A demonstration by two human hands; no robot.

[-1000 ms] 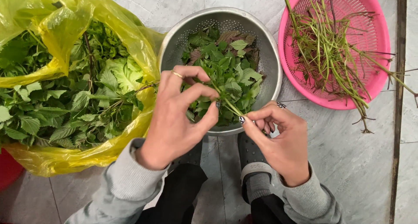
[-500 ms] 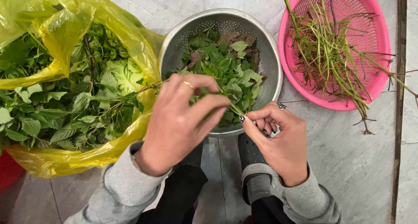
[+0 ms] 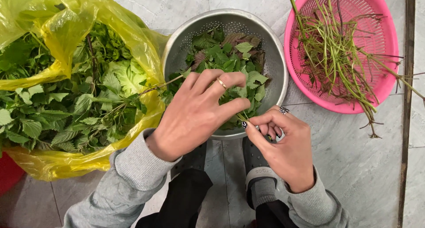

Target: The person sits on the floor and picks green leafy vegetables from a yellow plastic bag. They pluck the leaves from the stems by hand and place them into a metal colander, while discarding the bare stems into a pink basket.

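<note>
Hands meet over the near rim of a metal colander (image 3: 177,46) that stands on a pale marble floor (image 3: 354,166). That colander serves as the landmark: it is perforated, round, and partly filled with plucked green and purplish leaves (image 3: 230,55).

Left hand (image 3: 195,113) lies palm down across the colander's near-left rim, a gold ring (image 3: 221,83) on one finger. Its fingers (image 3: 221,79) are bent and drawn close together, and with the thumb they pinch a thin herb stem (image 3: 161,85) that runs out from under the hand to the left of the colander, toward the bag. Where exactly the pads close on the stem is hidden by the hand itself.

Right hand (image 3: 285,146) sits just at the colander's near-right edge, its fingertips almost touching those of the left hand. Its thumb and forefinger, the nail painted dark, are pressed together on the other end of the same stem, while the remaining fingers curl into the palm. A silver ring (image 3: 283,109) shows on a knuckle.

Left of the colander, touching its side, a yellow plastic bag (image 3: 57,37) lies open and is stuffed with leafy greens (image 3: 79,104) on their stalks. Right of the colander, just beside it, a pink plastic basket (image 3: 380,28) holds a loose heap of stripped stems (image 3: 332,55), a few trailing over its edge onto the floor. Near side of the colander, grey sleeves (image 3: 133,166), dark trousers and a grey shoe (image 3: 261,183) appear.
</note>
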